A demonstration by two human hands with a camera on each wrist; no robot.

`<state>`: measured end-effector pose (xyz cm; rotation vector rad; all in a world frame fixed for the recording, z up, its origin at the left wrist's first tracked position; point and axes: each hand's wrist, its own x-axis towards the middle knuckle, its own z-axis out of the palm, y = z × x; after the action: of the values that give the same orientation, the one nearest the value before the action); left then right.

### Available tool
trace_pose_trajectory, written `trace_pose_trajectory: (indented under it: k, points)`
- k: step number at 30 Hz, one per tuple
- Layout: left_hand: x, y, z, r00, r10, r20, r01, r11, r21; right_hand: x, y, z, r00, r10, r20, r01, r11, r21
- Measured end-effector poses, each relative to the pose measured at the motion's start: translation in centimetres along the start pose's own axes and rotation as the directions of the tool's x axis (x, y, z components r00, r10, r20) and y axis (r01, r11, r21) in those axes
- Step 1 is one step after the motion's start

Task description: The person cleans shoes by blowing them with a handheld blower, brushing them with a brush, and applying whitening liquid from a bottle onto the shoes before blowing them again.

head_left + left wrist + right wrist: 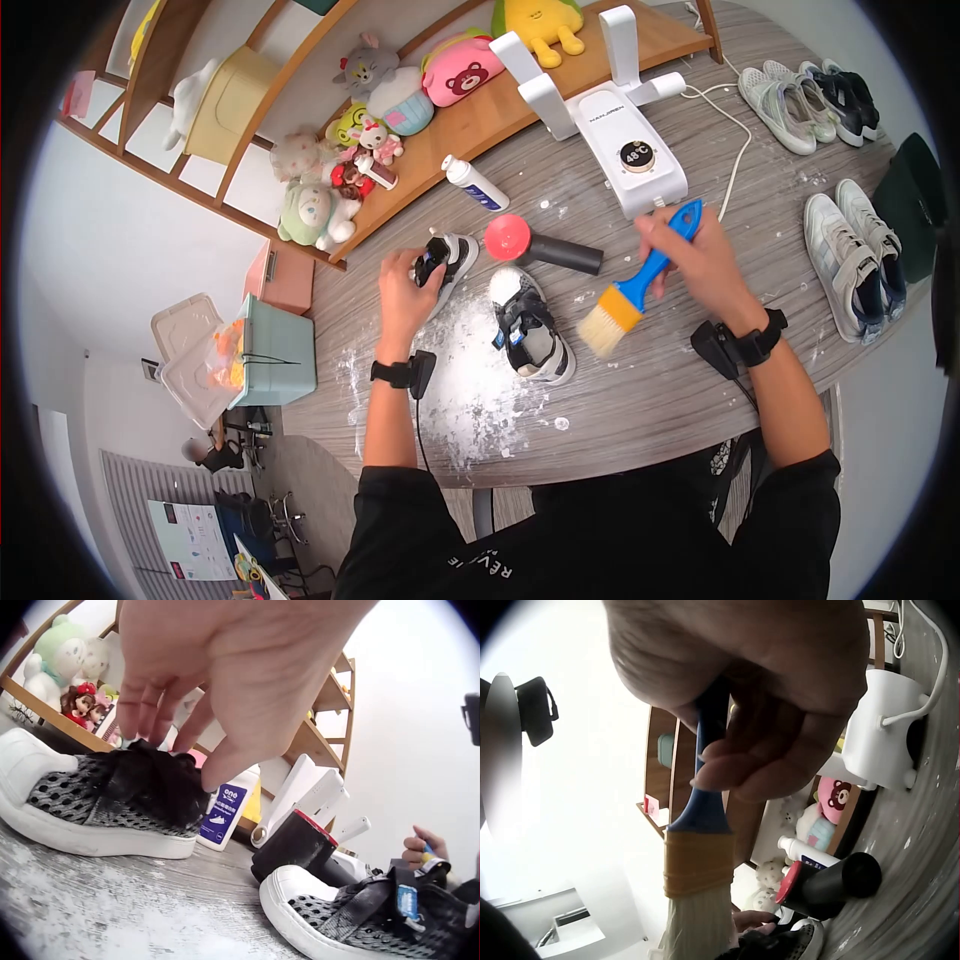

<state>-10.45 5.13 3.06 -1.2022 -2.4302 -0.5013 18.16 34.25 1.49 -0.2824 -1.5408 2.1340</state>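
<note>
My left hand grips the black collar of a grey mesh shoe, fingers and thumb at its upper edge in the left wrist view; the shoe's white sole rests on the table. A matching shoe, whitish at the toe, stands to its right with its straps over the top. My right hand holds a brush by its blue handle, with the pale bristles pointing down and left, above the table. In the right wrist view, fingers curl round the handle.
White powder lies across the table around the shoes. Behind them are a black tool with a red end, a white bottle and a white device reading 48°C. More shoes stand at the right, plush toys on the shelf.
</note>
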Motion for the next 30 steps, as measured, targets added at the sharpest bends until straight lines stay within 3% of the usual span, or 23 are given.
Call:
trace_pose_trajectory:
  k: [1,3,5,6,7,8,11,15,18,20,23,25,28,29,30]
  points:
    - [0.3,0.7,0.1,1.0,-0.003,0.001,0.003,1.0,0.002,-0.3,-0.2,0.3,1.0,0.002,0.002,-0.002,1.0,0.001]
    - [1.0,2.2,0.4,0.977,0.202,-0.07,-0.196,0.977,0.081,-0.9,-0.6,0.9,0.979,0.082,0.189,-0.07,0.995,-0.067]
    - [1.2,2.9,0.9,0.991,0.118,-0.07,-0.117,0.993,0.018,-1.2,0.2,1.5,0.963,0.098,0.252,-0.077,0.993,-0.091]
    - [1.5,2.3,1.5,0.998,0.06,0.02,-0.06,0.998,0.014,-1.3,0.4,1.6,0.945,0.108,0.307,-0.076,0.99,-0.116]
    - [1.6,1.8,2.0,0.994,0.001,0.109,-0.003,1.0,0.015,-1.3,0.3,1.6,0.944,0.111,0.311,-0.077,0.99,-0.118]
    - [1.4,1.4,2.5,0.995,0.009,0.096,-0.004,0.998,-0.057,-1.3,0.2,1.7,0.941,0.132,0.312,-0.101,0.988,-0.113]
    - [0.4,1.8,1.5,0.984,0.014,0.178,-0.013,1.0,-0.002,-1.2,0.0,1.8,0.945,0.151,0.29,-0.123,0.986,-0.113]
    - [-3.2,3.4,-3.1,0.979,0.138,0.147,-0.132,0.99,-0.049,-1.1,0.4,1.7,0.969,0.146,0.201,-0.123,0.985,-0.124]
    - [-6.9,2.9,-5.6,0.955,0.125,0.271,-0.132,0.991,0.008,-1.1,0.6,1.8,0.975,0.121,0.184,-0.098,0.987,-0.128]
    - [-9.3,2.3,-6.6,0.964,0.024,0.266,-0.047,0.995,0.083,-1.4,0.7,2.1,0.983,0.092,0.156,-0.074,0.99,-0.122]
    - [-11.5,3.9,-7.9,0.952,-0.083,0.294,0.077,0.996,0.032,-1.6,0.2,1.6,0.992,0.064,0.104,-0.053,0.993,-0.107]
    - [-12.2,4.9,-7.5,0.969,-0.059,0.239,0.06,0.998,0.004,-1.4,-0.3,0.9,0.993,0.068,0.092,-0.059,0.993,-0.098]
    - [-12.6,5.8,-5.9,0.965,-0.202,0.169,0.223,0.968,-0.117,-1.2,-0.7,0.9,0.97,0.175,0.169,-0.144,0.972,-0.183]
    - [-12.8,5.6,-5.4,0.965,-0.203,0.166,0.225,0.967,-0.12,-1.2,-0.8,1.4,0.963,0.211,0.166,-0.161,0.948,-0.274]
    - [-12.9,5.5,-4.9,0.985,-0.13,0.111,0.143,0.983,-0.117,-1.2,-0.8,1.6,0.957,0.246,0.155,-0.177,0.915,-0.362]
